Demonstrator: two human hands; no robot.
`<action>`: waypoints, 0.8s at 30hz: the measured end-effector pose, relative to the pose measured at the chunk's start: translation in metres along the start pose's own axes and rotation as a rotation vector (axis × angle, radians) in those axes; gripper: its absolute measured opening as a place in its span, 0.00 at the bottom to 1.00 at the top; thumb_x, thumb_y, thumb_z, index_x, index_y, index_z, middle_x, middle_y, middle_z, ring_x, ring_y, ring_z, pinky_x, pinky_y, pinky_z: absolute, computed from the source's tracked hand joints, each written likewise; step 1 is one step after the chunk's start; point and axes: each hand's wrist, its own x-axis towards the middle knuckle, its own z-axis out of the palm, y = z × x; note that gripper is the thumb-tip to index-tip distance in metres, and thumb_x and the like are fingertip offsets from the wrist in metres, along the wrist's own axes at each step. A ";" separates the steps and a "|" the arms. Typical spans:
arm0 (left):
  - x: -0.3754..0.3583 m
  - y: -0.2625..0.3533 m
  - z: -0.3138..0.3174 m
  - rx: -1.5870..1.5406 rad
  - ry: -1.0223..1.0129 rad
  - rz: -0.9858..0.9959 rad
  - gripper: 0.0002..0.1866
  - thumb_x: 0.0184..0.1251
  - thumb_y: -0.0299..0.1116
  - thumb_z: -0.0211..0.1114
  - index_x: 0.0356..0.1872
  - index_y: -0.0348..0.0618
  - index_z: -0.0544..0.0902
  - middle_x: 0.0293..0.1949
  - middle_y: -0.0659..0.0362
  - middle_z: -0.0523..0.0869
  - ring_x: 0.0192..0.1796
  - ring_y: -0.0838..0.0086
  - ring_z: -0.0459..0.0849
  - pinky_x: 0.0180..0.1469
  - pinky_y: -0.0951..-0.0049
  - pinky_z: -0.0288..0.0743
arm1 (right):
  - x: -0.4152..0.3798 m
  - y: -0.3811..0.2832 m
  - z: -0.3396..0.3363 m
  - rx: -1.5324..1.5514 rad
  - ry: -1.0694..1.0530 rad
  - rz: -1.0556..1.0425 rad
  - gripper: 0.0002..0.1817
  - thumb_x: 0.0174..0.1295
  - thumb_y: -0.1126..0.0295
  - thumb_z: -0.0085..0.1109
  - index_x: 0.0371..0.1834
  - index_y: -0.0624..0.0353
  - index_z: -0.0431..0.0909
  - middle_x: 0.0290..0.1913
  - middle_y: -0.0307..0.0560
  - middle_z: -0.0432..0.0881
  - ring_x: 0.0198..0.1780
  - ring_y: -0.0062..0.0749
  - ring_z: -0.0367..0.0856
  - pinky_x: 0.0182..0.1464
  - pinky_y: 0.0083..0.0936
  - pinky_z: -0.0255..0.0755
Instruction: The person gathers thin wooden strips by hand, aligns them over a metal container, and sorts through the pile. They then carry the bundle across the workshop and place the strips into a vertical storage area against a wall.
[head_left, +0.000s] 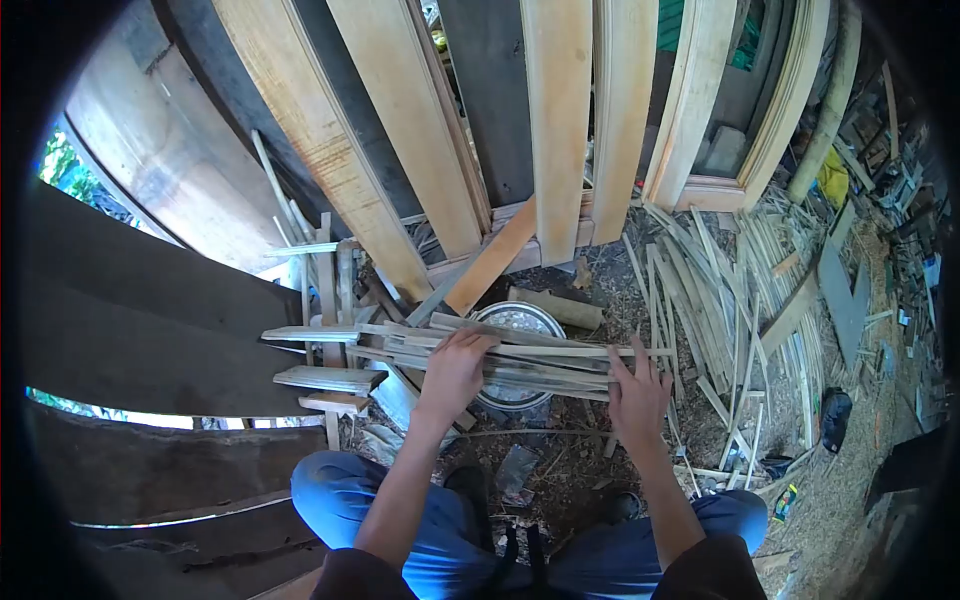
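A loose bundle of thin wooden strips (545,365) lies level across the middle of the head view, in front of my knees. My left hand (456,372) is closed over the bundle left of its centre, fingers curled over the far side. Around the right end is my right hand (640,388), its thumb and fingers gripping the strips, with one strip poking out past it. Beneath the bundle sits a round white-rimmed basin (520,404), its middle mostly covered by the strips. The undersides of both grips are hidden.
Long planed boards (560,130) and a framed panel lean at the back. Many loose strips (700,300) are heaped to the right. Short slats rest on a wooden stand (328,290) at left, beside dark wide boards (150,300). A short log (560,307) lies behind the basin.
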 end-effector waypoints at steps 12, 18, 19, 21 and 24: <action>0.010 -0.005 0.028 0.221 -0.262 0.139 0.58 0.43 0.39 0.87 0.82 0.62 0.68 0.77 0.48 0.70 0.83 0.51 0.62 0.87 0.44 0.46 | 0.024 -0.014 -0.018 -0.004 -0.331 0.105 0.39 0.69 0.65 0.65 0.84 0.45 0.64 0.85 0.61 0.55 0.81 0.59 0.64 0.79 0.64 0.54; 0.013 -0.004 0.022 0.168 -0.267 0.204 0.51 0.46 0.34 0.85 0.78 0.63 0.74 0.72 0.51 0.74 0.76 0.52 0.71 0.82 0.46 0.56 | 0.029 -0.047 -0.016 -0.084 -0.160 -0.229 0.51 0.61 0.54 0.76 0.87 0.45 0.58 0.85 0.58 0.57 0.82 0.59 0.60 0.83 0.64 0.45; 0.012 -0.004 0.021 0.160 -0.281 0.208 0.51 0.46 0.34 0.85 0.78 0.63 0.74 0.72 0.51 0.74 0.76 0.52 0.71 0.82 0.46 0.56 | 0.029 -0.046 0.001 0.041 -0.187 -0.278 0.54 0.58 0.53 0.78 0.87 0.44 0.58 0.84 0.58 0.59 0.82 0.57 0.60 0.83 0.62 0.45; 0.017 -0.006 0.015 0.129 -0.316 0.193 0.47 0.46 0.34 0.85 0.75 0.63 0.79 0.69 0.55 0.77 0.72 0.54 0.74 0.79 0.50 0.61 | 0.030 -0.050 0.011 0.108 -0.186 -0.314 0.53 0.57 0.53 0.79 0.86 0.44 0.60 0.78 0.55 0.67 0.80 0.52 0.64 0.82 0.58 0.49; 0.019 -0.007 0.009 0.079 -0.342 0.162 0.45 0.45 0.33 0.85 0.72 0.64 0.82 0.67 0.57 0.79 0.71 0.57 0.74 0.78 0.53 0.63 | 0.039 -0.043 0.012 0.202 -0.243 -0.280 0.51 0.58 0.52 0.78 0.85 0.45 0.62 0.75 0.53 0.70 0.78 0.51 0.66 0.80 0.59 0.52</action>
